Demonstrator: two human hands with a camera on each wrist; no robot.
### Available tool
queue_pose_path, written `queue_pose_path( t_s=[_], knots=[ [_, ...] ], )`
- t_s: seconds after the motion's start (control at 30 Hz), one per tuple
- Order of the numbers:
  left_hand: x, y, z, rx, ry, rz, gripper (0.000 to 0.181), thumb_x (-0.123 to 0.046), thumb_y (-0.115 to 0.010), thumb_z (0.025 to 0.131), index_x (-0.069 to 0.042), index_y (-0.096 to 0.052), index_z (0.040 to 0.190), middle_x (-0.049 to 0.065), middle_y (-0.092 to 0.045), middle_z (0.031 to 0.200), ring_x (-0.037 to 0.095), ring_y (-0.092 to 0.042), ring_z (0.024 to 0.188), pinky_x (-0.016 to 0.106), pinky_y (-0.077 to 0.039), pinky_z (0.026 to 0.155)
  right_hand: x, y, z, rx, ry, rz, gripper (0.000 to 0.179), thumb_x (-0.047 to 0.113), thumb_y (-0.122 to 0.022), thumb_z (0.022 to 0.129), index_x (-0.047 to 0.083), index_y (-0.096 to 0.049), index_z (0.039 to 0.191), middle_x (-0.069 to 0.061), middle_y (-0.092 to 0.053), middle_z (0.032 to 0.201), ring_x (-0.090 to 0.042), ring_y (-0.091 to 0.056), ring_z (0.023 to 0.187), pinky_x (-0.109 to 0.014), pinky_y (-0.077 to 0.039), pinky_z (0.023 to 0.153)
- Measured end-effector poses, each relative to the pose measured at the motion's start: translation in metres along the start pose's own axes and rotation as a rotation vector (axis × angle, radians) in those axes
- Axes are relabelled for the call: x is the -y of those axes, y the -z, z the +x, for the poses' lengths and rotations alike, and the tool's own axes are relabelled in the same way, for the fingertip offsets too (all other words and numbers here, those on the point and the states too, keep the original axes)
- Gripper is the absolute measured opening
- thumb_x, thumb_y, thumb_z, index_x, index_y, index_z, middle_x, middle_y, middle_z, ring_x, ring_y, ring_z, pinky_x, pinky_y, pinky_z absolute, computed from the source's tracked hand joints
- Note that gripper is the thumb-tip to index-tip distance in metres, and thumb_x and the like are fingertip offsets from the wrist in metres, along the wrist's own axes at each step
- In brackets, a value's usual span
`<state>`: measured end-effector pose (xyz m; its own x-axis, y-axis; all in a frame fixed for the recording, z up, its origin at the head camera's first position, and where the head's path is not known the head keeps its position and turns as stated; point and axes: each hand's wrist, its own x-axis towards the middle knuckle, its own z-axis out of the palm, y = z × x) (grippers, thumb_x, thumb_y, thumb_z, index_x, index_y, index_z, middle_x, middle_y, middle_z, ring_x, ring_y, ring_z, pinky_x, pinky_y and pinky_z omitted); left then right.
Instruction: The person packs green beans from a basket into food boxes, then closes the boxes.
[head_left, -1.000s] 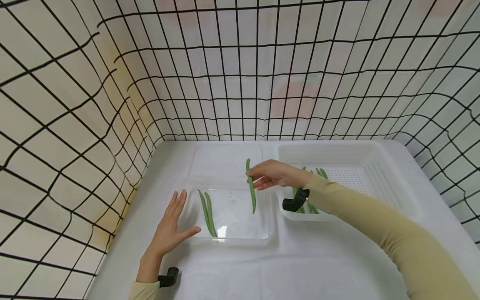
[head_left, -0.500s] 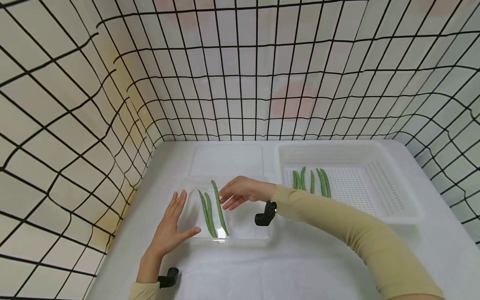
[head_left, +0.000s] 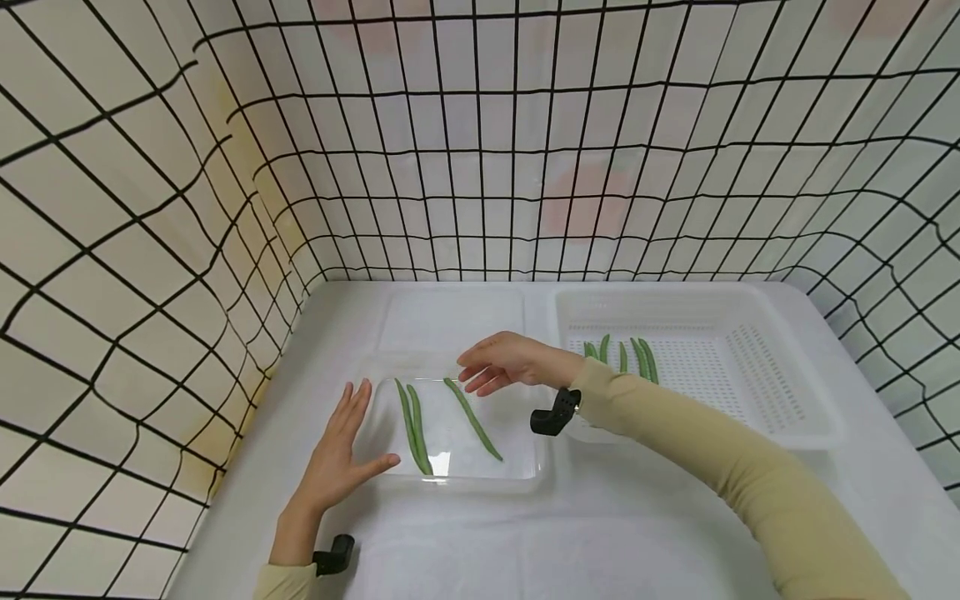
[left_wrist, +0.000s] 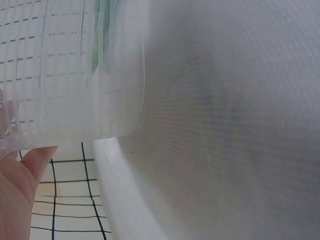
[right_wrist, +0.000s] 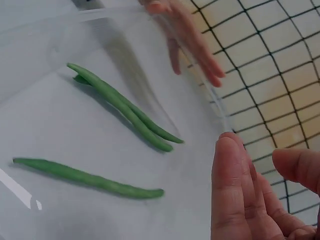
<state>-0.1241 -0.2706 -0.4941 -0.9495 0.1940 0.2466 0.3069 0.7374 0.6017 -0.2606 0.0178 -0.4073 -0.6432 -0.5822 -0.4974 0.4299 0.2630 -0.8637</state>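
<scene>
Inside the clear plastic container (head_left: 487, 482) lie three green beans: a close pair (head_left: 414, 429) on the left and a single slanted green bean (head_left: 474, 421) nearer the middle. My left hand (head_left: 335, 467) rests at the container's left side, fingers straight and thumb spread toward its front wall. Above the container's back right part hovers my right hand (head_left: 504, 362), its fingers relaxed and apart from the beans. In the right wrist view, the thumb and fingertips of the right hand (right_wrist: 250, 195) stand apart with nothing between them.
A white perforated basket (head_left: 780, 367) stands to the right, holding several green beans (head_left: 643, 360); my right sleeve hides part of it. Behind the container lies a flat clear lid (head_left: 453, 321). Black wire mesh (head_left: 513, 158) encloses the table's back and sides.
My right hand carried a green bean left over the container and let it go; it now lies slanted inside. The hand has since drawn slightly back right. The left hand stays put.
</scene>
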Motion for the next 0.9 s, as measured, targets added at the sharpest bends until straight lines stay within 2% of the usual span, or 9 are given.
queue_pose_path(
  t_s=[0.2,0.4,0.57,0.73,0.9],
  knots=[
    [0.001,-0.001,0.0,-0.001,-0.006,0.003,0.109,-0.044,-0.08,0.071,-0.022,-0.014,0.154,0.006,-0.016,0.157,0.025,-0.004,0.143,0.071,-0.025,0.094,0.01,0.033,-0.018,-0.068,0.061,0.055,0.033,0.011,-0.061,0.093,-0.006,-0.057,0.121,-0.019,-0.063,0.107,-0.026,-0.067,0.091,-0.038,-0.052,0.081],
    [0.001,-0.001,0.0,0.0,-0.008,0.004,0.109,-0.045,-0.08,0.071,-0.02,-0.014,0.154,0.006,-0.016,0.157,0.025,-0.004,0.143,0.07,-0.024,0.095,0.007,0.083,-0.041,-0.19,0.091,0.076,0.04,0.015,-0.062,0.093,-0.007,-0.052,0.125,-0.018,-0.061,0.111,-0.025,-0.065,0.093,-0.037,-0.051,0.084],
    [0.001,-0.001,0.0,0.0,-0.008,0.002,0.109,-0.045,-0.08,0.071,-0.022,-0.013,0.154,0.005,-0.015,0.157,0.025,-0.003,0.143,0.07,-0.023,0.096,-0.012,0.131,-0.058,-0.264,0.072,0.07,0.045,0.018,-0.06,0.095,-0.008,-0.048,0.129,-0.019,-0.061,0.112,-0.021,-0.066,0.09,-0.034,-0.052,0.081],
    [0.0,0.0,-0.001,0.002,-0.004,-0.007,0.109,-0.045,-0.08,0.071,-0.021,-0.014,0.154,0.0,-0.012,0.158,0.025,-0.003,0.143,0.069,-0.022,0.097,-0.039,0.17,-0.076,-0.298,-0.01,0.086,0.046,0.019,-0.057,0.097,-0.008,-0.045,0.132,-0.016,-0.065,0.107,-0.019,-0.068,0.086,-0.033,-0.052,0.08],
    [0.0,0.0,-0.001,0.005,0.001,-0.007,0.108,-0.045,-0.08,0.072,-0.022,-0.013,0.154,-0.004,-0.01,0.158,0.025,-0.003,0.143,0.069,-0.022,0.097,-0.063,0.2,-0.089,-0.344,-0.084,0.095,0.055,0.02,-0.056,0.097,-0.01,-0.035,0.139,-0.013,-0.066,0.103,-0.018,-0.068,0.085,-0.032,-0.052,0.081]
  ],
)
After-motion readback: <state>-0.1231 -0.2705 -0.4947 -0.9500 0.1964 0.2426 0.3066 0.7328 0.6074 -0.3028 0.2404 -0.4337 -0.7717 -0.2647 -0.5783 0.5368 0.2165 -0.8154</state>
